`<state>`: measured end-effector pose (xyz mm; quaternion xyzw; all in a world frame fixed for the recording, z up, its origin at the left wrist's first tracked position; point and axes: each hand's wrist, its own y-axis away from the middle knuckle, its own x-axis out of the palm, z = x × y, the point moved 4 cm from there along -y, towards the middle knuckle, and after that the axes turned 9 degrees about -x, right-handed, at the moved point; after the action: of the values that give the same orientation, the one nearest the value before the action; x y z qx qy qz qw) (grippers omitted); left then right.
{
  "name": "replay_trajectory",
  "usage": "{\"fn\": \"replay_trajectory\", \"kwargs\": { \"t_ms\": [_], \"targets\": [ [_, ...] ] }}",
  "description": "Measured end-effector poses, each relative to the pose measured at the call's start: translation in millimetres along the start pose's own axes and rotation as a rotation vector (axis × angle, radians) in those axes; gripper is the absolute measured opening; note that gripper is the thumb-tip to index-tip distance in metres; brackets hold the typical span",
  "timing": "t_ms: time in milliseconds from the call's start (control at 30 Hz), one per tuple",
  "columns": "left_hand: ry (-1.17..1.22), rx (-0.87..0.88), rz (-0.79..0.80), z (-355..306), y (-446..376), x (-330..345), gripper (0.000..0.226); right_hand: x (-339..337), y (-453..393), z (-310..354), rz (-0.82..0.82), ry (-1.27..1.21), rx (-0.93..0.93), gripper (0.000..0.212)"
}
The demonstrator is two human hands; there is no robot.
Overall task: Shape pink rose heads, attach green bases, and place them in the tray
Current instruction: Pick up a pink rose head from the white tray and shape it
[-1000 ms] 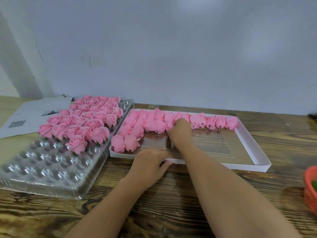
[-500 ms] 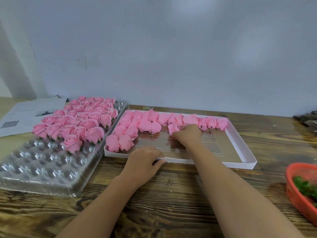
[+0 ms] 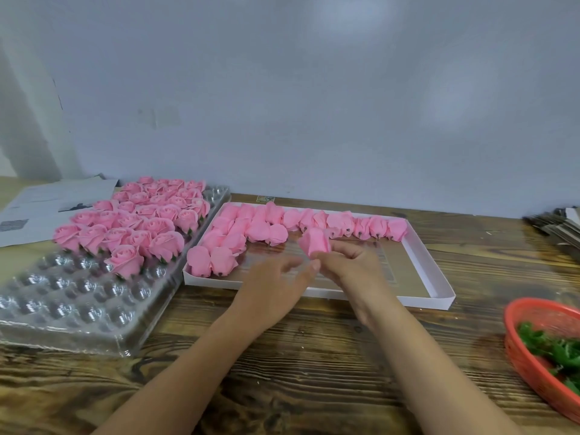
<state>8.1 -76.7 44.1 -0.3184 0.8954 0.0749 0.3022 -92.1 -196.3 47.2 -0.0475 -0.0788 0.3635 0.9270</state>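
Left of the white box (image 3: 417, 265) stands the clear tray (image 3: 72, 306), its far cells filled with finished roses (image 3: 135, 221) and its near cells bare, probably so that new ones can go in row by row toward the person. Over the near edge of the box, the left hand (image 3: 276, 287) reaches with loose, blurred fingers toward the bud (image 3: 314, 241), which the right hand (image 3: 351, 265) pinches at its base just above the box floor, I think to free the petals for shaping. Right of the box, the red basket (image 3: 521, 346) keeps the green bases (image 3: 552, 346) within reach.
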Motion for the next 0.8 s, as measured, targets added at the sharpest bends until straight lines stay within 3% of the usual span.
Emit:
{"fn": "replay_trajectory", "kwargs": {
  "t_ms": [133, 233, 300, 500, 600, 700, 800],
  "targets": [
    [0.625, -0.154, 0.24, -22.8, -0.3, 19.0, 0.043, 8.3, 23.4, 6.9, 0.03, -0.058, -0.094, 0.02],
    [0.846, -0.128, 0.279, -27.3, -0.7, 25.7, 0.03, 10.2, 35.4, 12.4, 0.056, -0.079, -0.148, 0.026],
    [0.939, -0.105, 0.345, -28.5, 0.2, 26.7, 0.034, 8.1, 40.9, 12.8, 0.073, -0.102, -0.144, 0.027],
    [0.97, -0.101, 0.481, -24.6, 8.8, 23.7, 0.061, 9.1, 50.5, 6.2, 0.157, -0.224, -0.091, 0.031],
    [0.948, -0.095, 0.534, -24.8, 13.4, 21.4, 0.062, 14.0, 53.1, 6.1, 0.25, -0.341, -0.059, 0.033],
    [0.921, -0.082, 0.573, -27.0, 17.3, 17.6, 0.047, 14.6, 52.8, 2.1, 0.309, -0.447, 0.042, 0.03],
    [0.901, -0.089, 0.58, -24.7, 18.4, 18.9, 0.067, 16.6, 53.3, -0.4, 0.387, -0.529, 0.129, 0.029]
  ]
}}
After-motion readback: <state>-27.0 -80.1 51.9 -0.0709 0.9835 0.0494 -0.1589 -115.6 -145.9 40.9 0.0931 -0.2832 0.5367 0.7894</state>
